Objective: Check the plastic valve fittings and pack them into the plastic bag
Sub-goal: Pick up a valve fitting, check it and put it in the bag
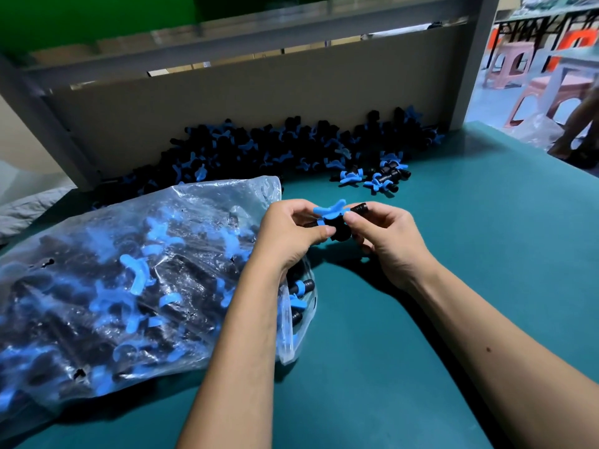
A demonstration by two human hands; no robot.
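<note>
Mid-task: your clear plastic bag [97, 286] at left already holds many fittings, a long heap of black-and-blue plastic valve fittings [259, 147] remains unpacked along the back board, and your left hand [288, 234] and right hand [389, 238] together pinch one black valve fitting with a blue butterfly handle [334, 215] above the teal table [453, 254] beside the bag's mouth, apparently under inspection.

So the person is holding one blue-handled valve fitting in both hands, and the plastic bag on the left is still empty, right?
Not quite. The head view shows both hands, left hand and right hand, holding one blue-handled valve fitting, but the plastic bag on the left is not empty: it is already filled with many black and blue fittings.
</note>
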